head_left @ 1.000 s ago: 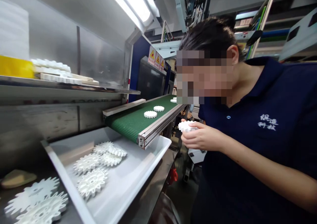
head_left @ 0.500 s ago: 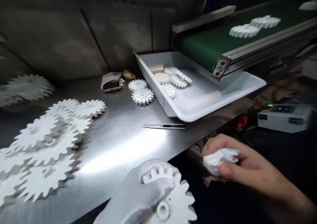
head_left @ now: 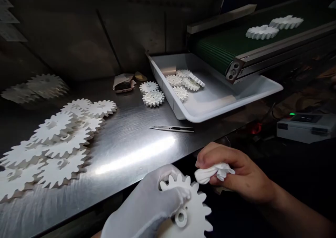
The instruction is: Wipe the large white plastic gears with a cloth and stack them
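Observation:
My left hand [head_left: 145, 206], in a white glove, is shut on a large white plastic gear [head_left: 193, 210] with a central hub, and its lower part runs out of the frame. My right hand [head_left: 233, 171] is bare and pinches a crumpled white cloth [head_left: 212, 173]. The cloth sits just to the right of the gear's upper teeth, a short way off them. Both hands are over the dark floor area, just past the front edge of a stainless steel table [head_left: 126, 154].
Several white gears [head_left: 52, 143] lie overlapping on the table at left, with two more [head_left: 152, 94] near a white tray [head_left: 210, 115] that holds several gears. Tweezers [head_left: 172, 129] lie on the steel. A green conveyor belt [head_left: 217, 52] carries gears above the tray. A grey box [head_left: 306, 127] stands at right.
The view has swung from a person in a navy shirt at right down to the table. The gear and cloth have risen slightly, and the cloth has moved left toward the gear.

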Tool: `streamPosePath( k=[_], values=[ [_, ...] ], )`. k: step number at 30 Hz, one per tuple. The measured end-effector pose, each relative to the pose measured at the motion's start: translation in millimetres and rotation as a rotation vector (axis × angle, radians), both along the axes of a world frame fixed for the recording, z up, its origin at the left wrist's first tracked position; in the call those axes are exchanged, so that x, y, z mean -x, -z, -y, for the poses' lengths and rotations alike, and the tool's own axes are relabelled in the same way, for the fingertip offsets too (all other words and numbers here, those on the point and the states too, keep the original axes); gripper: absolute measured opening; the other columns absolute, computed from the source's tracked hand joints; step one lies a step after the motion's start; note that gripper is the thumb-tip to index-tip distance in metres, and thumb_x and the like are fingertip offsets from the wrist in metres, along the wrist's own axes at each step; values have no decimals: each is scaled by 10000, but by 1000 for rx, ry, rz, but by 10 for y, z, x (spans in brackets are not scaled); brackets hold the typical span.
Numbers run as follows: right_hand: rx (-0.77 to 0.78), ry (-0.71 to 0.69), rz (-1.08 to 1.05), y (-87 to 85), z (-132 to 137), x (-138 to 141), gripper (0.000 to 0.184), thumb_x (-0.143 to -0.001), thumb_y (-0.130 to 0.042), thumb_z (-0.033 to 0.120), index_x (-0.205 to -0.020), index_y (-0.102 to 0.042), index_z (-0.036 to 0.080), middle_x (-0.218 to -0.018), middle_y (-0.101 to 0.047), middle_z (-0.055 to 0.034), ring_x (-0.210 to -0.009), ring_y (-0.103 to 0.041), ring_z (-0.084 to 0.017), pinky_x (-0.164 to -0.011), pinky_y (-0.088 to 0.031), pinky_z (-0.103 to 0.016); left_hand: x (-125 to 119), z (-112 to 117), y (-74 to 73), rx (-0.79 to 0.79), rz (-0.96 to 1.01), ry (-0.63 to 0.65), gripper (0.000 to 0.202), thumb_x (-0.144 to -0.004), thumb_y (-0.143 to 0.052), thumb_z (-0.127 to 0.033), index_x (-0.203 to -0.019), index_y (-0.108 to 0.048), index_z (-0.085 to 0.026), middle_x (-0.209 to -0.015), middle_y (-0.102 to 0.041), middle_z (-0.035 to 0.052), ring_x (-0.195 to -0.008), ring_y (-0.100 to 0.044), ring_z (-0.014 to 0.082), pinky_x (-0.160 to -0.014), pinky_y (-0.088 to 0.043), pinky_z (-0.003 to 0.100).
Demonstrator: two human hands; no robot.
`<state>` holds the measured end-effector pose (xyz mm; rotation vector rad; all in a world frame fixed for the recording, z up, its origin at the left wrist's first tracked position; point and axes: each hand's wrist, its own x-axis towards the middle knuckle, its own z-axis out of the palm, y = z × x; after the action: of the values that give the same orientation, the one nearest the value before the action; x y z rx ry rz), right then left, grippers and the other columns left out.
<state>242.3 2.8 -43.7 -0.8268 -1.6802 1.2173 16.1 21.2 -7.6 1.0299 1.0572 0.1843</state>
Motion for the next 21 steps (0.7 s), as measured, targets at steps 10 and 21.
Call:
streamPosePath(
  k=[10,21],
  values=[
    [-125,-226,37,-115,-141,66,179,-871,-585,180,-1025,-672,156,-912,-661,-104,-842,-630,-191,-749,-516,-324,-15,7,15,-88,-88,104,102,-788,-578,-290,-827,-596,-197,-805,-628,2,-789,-588,196,-661,-450,281],
    [-70,-64,274,28,-105,-221,272,-857,-554,87,-1081,-616,228,-930,-629,-69,-850,-598,-183,-737,-487,-312,-17,-23,73,1,-124,52,155,-789,-565,-298,-873,-613,-178,-771,-620,3,-732,-584,191,-634,-451,272]
  ],
)
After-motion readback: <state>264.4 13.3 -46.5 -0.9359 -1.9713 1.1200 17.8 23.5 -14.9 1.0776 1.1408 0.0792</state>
